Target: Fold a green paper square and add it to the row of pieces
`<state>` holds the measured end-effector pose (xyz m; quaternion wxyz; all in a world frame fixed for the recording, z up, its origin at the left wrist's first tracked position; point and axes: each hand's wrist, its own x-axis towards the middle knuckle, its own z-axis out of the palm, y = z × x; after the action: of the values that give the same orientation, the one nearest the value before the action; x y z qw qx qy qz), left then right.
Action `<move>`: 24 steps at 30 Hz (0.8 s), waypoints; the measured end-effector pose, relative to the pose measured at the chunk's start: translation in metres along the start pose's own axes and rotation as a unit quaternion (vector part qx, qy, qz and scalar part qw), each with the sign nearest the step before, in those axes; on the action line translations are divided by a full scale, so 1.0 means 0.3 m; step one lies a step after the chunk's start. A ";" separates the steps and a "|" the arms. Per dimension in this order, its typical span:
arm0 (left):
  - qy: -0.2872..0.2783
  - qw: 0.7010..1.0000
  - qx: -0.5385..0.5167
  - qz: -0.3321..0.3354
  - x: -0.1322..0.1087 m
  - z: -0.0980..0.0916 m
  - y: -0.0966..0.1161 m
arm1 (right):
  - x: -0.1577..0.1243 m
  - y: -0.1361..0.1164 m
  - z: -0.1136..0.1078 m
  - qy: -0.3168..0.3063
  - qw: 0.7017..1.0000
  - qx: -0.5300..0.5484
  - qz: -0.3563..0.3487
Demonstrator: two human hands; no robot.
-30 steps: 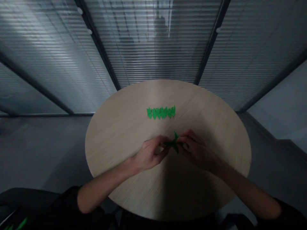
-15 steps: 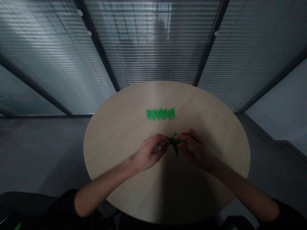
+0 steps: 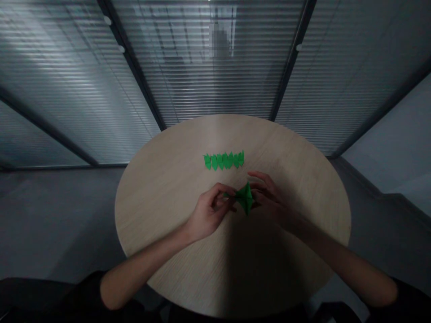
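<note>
Your left hand [image 3: 209,211] pinches the folded green piece [image 3: 247,197] above the tabletop's [image 3: 161,193] middle; shadow obscures whether your right hand [image 3: 275,204] grips it too. Green shapes [image 3: 224,161] line up toward the far edge.

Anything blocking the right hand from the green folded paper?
Nothing visible. The left hand pinches the green folded paper from the left; the right hand is right beside it, contact unclear. The row of green pieces lies beyond on the table, not between.

Black sleeves [image 3: 90,290], elbow-length; bare forearms [image 3: 148,262]; bare hands [image 3: 206,214].
</note>
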<state>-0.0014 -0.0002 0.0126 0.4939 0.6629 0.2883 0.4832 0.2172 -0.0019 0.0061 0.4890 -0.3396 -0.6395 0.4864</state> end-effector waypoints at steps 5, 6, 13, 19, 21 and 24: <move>-0.034 0.993 -0.113 -0.025 0.014 -0.011 -0.002 | -0.002 0.003 -0.006 0.041 0.997 -0.057 -0.021; -0.043 0.988 -0.139 -0.043 0.018 -0.014 -0.006 | -0.003 0.004 -0.002 0.059 0.996 -0.067 -0.024; -0.038 0.974 -0.159 -0.155 0.023 -0.008 -0.033 | -0.010 -0.012 0.030 0.129 0.985 -0.108 -0.035; -0.040 0.936 -0.258 -0.234 0.018 0.004 -0.005 | -0.015 -0.013 0.036 0.133 0.986 -0.091 -0.040; -0.034 0.928 -0.271 -0.254 0.020 0.007 0.010 | -0.018 -0.013 0.036 0.130 0.988 -0.072 -0.037; -0.027 0.928 -0.268 -0.256 0.026 0.011 0.023 | -0.020 -0.015 0.036 0.116 0.991 -0.058 -0.028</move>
<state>0.0038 0.0030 0.0216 0.7677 0.4220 0.2944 0.3819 0.2090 -0.0119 0.0080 0.5532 -0.4034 -0.6147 0.3917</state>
